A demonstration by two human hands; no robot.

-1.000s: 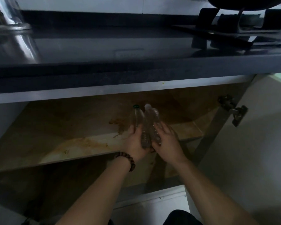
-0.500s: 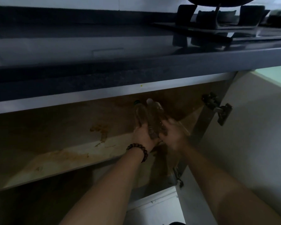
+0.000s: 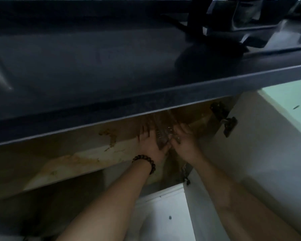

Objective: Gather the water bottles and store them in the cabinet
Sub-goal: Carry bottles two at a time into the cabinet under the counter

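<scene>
Two clear plastic water bottles (image 3: 161, 131) stand side by side on the stained wooden shelf (image 3: 87, 159) inside the open cabinet. Their tops are hidden behind the dark countertop edge. My left hand (image 3: 150, 145), with a bead bracelet on its wrist, grips the left bottle from the left side. From the right, my right hand (image 3: 182, 140) holds the right bottle, fingers curled on it. Both forearms reach into the cabinet opening.
The dark countertop (image 3: 111, 66) overhangs the cabinet and covers the upper view, with a stove grate (image 3: 233, 23) at top right. The white cabinet door (image 3: 259, 153) stands open on the right with a metal hinge (image 3: 228, 122). A lower compartment lies dark below the shelf.
Both hands and the two bottles have gone deeper into the cabinet, toward the right back of the shelf. The view has risen, so the countertop edge now hides the bottle caps.
</scene>
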